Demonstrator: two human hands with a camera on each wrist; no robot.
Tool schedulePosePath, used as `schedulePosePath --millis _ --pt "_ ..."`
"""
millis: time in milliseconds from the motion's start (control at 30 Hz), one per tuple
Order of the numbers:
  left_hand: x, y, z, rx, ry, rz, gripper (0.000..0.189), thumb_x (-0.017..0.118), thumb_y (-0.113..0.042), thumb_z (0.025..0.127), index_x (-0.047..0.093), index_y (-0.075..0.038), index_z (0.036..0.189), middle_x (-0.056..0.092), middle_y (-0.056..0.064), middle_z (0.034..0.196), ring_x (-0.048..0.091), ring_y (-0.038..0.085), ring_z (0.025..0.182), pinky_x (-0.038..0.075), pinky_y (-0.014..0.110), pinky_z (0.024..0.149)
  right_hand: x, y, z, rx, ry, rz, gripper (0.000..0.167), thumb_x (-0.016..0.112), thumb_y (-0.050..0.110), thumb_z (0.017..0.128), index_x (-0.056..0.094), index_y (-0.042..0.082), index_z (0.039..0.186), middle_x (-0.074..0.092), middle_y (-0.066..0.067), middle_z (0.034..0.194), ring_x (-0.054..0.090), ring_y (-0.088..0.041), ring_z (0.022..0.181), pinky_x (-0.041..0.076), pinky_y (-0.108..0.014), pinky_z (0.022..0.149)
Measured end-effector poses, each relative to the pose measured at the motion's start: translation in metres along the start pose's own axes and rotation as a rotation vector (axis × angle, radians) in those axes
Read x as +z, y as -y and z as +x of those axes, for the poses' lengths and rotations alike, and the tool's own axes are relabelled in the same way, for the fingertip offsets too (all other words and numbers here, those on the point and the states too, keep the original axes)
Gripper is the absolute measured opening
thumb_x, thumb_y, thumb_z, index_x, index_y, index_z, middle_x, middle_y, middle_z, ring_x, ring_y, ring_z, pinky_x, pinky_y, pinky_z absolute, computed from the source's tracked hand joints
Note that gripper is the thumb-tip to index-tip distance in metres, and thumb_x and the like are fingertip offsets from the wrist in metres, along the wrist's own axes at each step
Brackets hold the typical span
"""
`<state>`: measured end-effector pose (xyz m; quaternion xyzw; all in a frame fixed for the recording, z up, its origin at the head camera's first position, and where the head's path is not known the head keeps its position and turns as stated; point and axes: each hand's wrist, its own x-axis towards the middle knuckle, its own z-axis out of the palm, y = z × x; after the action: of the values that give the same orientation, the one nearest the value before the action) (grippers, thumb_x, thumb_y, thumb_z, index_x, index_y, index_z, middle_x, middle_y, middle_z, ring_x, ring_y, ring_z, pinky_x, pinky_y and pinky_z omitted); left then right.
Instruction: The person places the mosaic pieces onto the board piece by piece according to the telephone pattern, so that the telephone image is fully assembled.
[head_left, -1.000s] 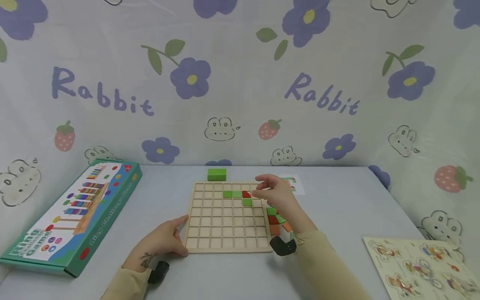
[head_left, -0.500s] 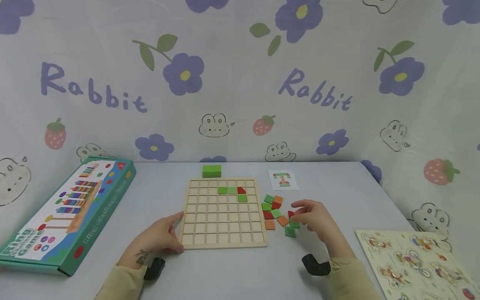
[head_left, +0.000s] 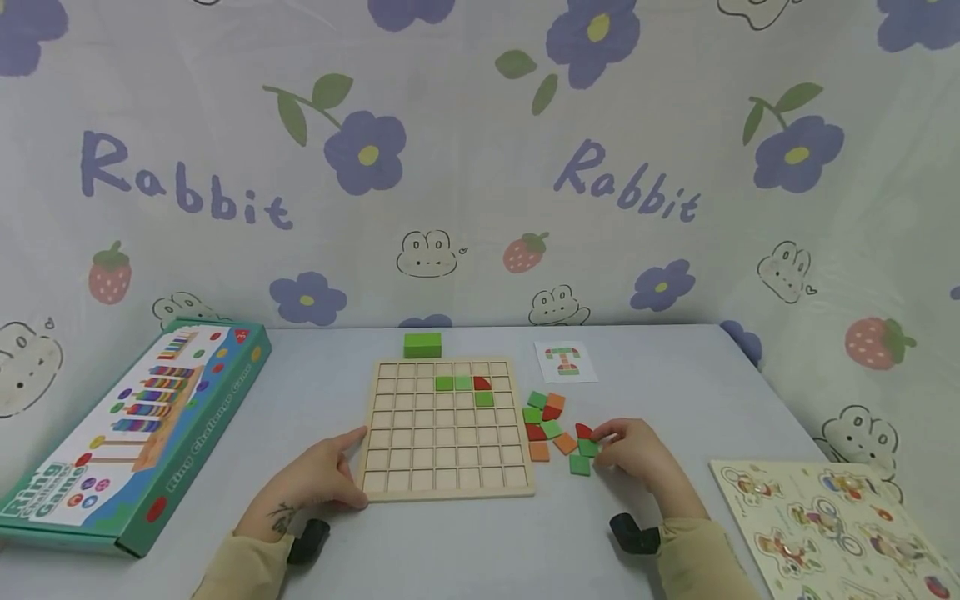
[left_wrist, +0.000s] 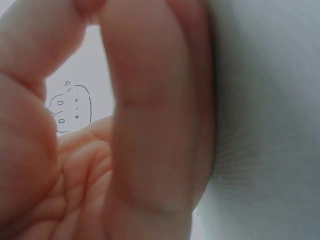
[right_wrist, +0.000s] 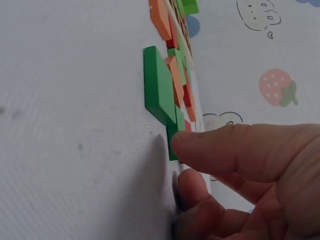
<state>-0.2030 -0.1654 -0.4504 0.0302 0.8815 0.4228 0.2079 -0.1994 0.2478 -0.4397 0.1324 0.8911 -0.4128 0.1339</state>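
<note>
A wooden grid board (head_left: pixel 450 497) lies mid-table, with green squares (head_left: pixel 445 383) and a red rounded piece (head_left: pixel 482 383) in its upper cells. Along its left edge, my left hand (head_left: pixel 307 479) rests with index finger and thumb spread apart, both touching the rim. My right hand (head_left: pixel 637 458) is down at the loose tiles, pinching a green square tile (head_left: pixel 587 448) at its right side. The right wrist view shows the thumb (right_wrist: pixel 192 145) against that tile; the index fingertip is hidden there. Another green tile (right_wrist: pixel 157 85) lies beside it, and a red rounded tile (head_left: pixel 582 431) just behind.
Several loose green, red and orange tiles (head_left: pixel 539 451) lie right of the board. Behind them is a pattern card (head_left: pixel 565 362). A green block (head_left: pixel 422 345) stands behind the board, a game box (head_left: pixel 150 433) at left, a picture puzzle board (head_left: pixel 825 525) at right.
My right hand has moved from the board's upper right to the loose tiles and lowered onto a green one. The left hand stays at the board's edge.
</note>
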Motion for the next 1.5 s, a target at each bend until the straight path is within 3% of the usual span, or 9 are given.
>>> schedulePosePath --millis 267,467,933,1067,1233,1400,1500 --pt "0.0 0.0 0.0 -0.002 0.0 -0.005 0.101 0.082 0.0 0.057 0.031 -0.007 0.144 0.055 0.008 0.064 0.047 0.015 0.051 0.04 0.028 0.049 0.003 -0.001 0.003 -0.002 -0.017 -0.063 0.023 0.068 0.004 0.072 0.061 0.004 0.094 0.053 -0.01 0.087 0.047 -0.023 0.078 0.039 -0.03 0.061" --pt "0.0 0.0 0.0 -0.007 0.0 -0.014 0.101 0.082 0.001 0.057 0.031 -0.007 0.144 0.055 0.008 0.064 0.047 0.015 0.051 0.04 0.028 0.049 0.003 0.0 0.005 0.006 -0.015 -0.08 0.029 0.07 0.006 0.072 0.06 0.004 0.099 0.053 -0.013 0.092 0.048 -0.025 0.081 0.041 -0.03 0.062" --pt "0.0 0.0 0.001 -0.005 -0.004 0.01 0.101 0.082 0.0 0.056 0.032 -0.007 0.144 0.054 0.007 0.062 0.046 0.014 0.05 0.039 0.027 0.048 0.003 0.001 0.008 -0.009 -0.016 -0.123 0.024 0.071 0.007 0.072 0.061 0.004 0.094 0.055 -0.013 0.091 0.048 -0.025 0.082 0.042 -0.031 0.062" --pt "0.0 0.0 0.001 -0.013 -0.003 0.004 0.101 0.082 0.0 0.056 0.032 -0.006 0.144 0.055 0.007 0.062 0.047 0.014 0.05 0.039 0.027 0.048 0.0 0.003 0.006 -0.033 -0.052 -0.138 0.024 0.071 0.009 0.071 0.061 0.002 0.092 0.055 -0.011 0.087 0.049 -0.024 0.079 0.041 -0.031 0.061" --pt "0.001 0.0 0.0 -0.003 -0.005 -0.004 0.1 0.081 0.002 0.056 0.032 -0.005 0.144 0.055 0.007 0.062 0.047 0.014 0.05 0.04 0.026 0.048 0.0 0.017 0.007 -0.094 -0.113 0.021 0.025 0.069 0.009 0.075 0.056 0.001 0.095 0.052 -0.007 0.082 0.047 -0.02 0.077 0.04 -0.03 0.061" --pt "0.0 -0.001 0.0 -0.002 -0.005 -0.009 0.1 0.081 0.002 0.056 0.032 -0.005 0.144 0.054 0.006 0.061 0.047 0.014 0.049 0.04 0.026 0.048 0.018 0.047 0.016 -0.163 -0.072 0.286 0.028 0.066 0.004 0.077 0.053 0.003 0.101 0.05 -0.002 0.075 0.046 -0.014 0.059 0.038 -0.026 0.051" --pt "0.0 -0.001 0.0 -0.005 -0.004 -0.005 0.1 0.081 0.001 0.056 0.032 -0.005 0.144 0.055 0.006 0.062 0.047 0.014 0.05 0.04 0.026 0.049 0.034 0.068 0.022 -0.227 -0.026 0.391 0.028 0.065 0.002 0.077 0.054 0.004 0.103 0.051 0.001 0.071 0.04 -0.012 0.052 0.033 -0.023 0.047"
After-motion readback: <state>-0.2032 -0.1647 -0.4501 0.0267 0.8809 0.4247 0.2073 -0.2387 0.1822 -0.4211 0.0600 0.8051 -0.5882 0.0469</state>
